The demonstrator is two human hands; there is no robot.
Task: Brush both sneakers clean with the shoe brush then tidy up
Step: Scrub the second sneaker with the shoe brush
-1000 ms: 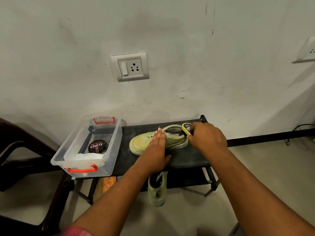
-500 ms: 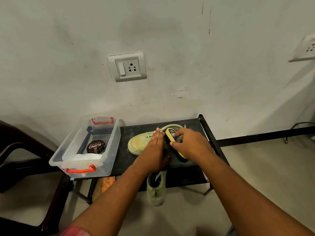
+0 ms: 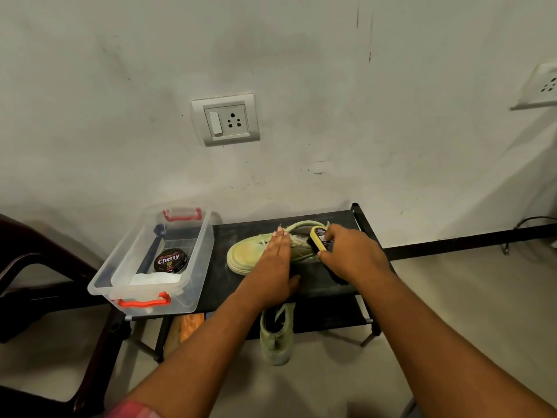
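Observation:
A pale green sneaker (image 3: 245, 254) lies on its side on the black shoe rack (image 3: 337, 220), toe pointing left. My left hand (image 3: 275, 263) rests flat on its middle with straight fingers. My right hand (image 3: 351, 253) grips a yellow-backed shoe brush (image 3: 320, 238) with dark bristles, held against the sneaker's heel opening. The second green sneaker (image 3: 277, 336) stands on the floor under the rack's front edge, partly hidden by my left forearm.
A clear plastic box (image 3: 193, 285) with red handles sits on the rack's left end, holding a Cherry polish tin (image 3: 170, 260) and a white cloth (image 3: 155, 279). A dark chair (image 3: 45, 267) stands at the left. An orange item (image 3: 191, 325) lies under the rack.
The brush swept left along the sneaker's side half a second ago and is now back near the heel opening. My left hand has stayed on the sneaker.

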